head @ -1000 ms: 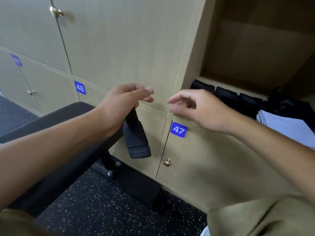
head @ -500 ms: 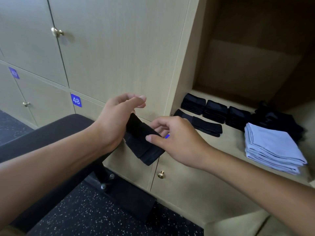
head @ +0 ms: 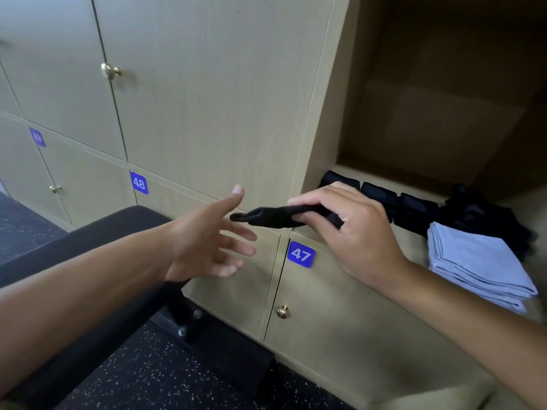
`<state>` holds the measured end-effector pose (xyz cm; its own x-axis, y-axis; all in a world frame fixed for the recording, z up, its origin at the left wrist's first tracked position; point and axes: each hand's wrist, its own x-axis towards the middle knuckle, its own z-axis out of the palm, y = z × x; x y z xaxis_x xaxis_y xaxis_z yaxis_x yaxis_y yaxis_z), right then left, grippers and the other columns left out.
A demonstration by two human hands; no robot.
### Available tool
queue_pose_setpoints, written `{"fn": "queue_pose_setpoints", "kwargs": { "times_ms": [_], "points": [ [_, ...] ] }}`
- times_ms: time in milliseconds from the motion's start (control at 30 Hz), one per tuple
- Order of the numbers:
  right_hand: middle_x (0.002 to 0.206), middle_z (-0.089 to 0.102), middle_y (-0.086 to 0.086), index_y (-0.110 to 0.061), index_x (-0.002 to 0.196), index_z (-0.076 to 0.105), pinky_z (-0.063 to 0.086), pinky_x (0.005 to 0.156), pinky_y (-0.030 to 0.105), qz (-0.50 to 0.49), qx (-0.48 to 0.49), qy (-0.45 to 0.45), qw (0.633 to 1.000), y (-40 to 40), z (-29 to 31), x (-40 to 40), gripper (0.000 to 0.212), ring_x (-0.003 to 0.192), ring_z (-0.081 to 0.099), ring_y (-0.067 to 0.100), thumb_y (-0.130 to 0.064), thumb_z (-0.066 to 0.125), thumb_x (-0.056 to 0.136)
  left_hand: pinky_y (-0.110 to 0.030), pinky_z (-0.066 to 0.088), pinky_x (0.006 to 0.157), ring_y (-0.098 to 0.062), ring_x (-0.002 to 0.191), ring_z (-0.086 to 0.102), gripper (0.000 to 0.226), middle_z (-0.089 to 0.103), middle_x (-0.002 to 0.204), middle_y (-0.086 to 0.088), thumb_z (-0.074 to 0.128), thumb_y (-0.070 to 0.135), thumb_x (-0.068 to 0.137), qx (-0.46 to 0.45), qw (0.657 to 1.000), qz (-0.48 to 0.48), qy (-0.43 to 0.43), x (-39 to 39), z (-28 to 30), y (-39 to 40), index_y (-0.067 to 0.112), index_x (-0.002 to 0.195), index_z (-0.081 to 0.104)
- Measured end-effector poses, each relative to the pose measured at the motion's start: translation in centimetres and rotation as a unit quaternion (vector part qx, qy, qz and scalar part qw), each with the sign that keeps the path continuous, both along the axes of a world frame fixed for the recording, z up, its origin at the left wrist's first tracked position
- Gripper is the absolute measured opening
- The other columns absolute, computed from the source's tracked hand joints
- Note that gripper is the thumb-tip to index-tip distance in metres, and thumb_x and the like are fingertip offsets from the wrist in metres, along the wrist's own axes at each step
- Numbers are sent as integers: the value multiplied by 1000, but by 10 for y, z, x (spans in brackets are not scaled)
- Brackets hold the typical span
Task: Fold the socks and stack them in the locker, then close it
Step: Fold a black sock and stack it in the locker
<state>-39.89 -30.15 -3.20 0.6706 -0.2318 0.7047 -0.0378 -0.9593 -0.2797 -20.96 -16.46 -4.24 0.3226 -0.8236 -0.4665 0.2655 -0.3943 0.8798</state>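
Right grip (head: 352,229) pinches a folded black sock (head: 275,216) at the open locker's (head: 319,113) 9 o'clock, left grip (head: 207,241) splayed empty; three folded stacks (head: 381,195) sit inside, so stacking and closing remain.

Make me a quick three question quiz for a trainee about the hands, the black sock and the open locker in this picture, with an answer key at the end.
1. True or false: the left hand grips the folded black sock.
2. Which hand holds the sock? A) left hand B) right hand C) both
3. Fill in: on the shelf of the open wooden locker, the folded light blue cloths lie in front of a loose heap of ____ socks.

Key:
1. False; the left hand is open, its fingers spread beside the sock.
2. B
3. black
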Motion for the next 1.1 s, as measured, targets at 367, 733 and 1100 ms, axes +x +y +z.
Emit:
{"fn": "queue_pose_setpoints", "kwargs": {
  "times_ms": [367, 733, 1100],
  "points": [
    [102, 70, -9, -19, 110, 73, 47, 88, 32, 38, 33, 58, 997, -4, -1, -5, 37, 104, 58, 14, -50, 62, 93, -32, 61, 82, -24, 97, 74, 40, 74, 115, -18, 77, 17, 79, -192, 979, 39, -58, 0, -5, -5, 4, 115, 68],
    [106, 71, -3, -22, 85, 49, 53, 91, 47, 64, 292, 106, 948, -1, -6, 2, 25, 96, 67, 23, -16, 72, 92, -39, 60, 83, -30, 88, 76, 36, 78, 97, -15, 81, 28, 77, -196, 963, 17, -186, -8, -3, -7, 6, 104, 73],
    [85, 63, -10, -30, 90, 74, 38, 65, 17, -20, 265, 99, 959, -28, -8, -11, 30, 69, 51, 13, -3, 62, 95, -29, 50, 68, -7, 67, 63, 22, 73, 80, 2, 78, 35, 87, -177, 898, -28, -402, -7, -11, -33, 15, 86, 69]
  ]
}}
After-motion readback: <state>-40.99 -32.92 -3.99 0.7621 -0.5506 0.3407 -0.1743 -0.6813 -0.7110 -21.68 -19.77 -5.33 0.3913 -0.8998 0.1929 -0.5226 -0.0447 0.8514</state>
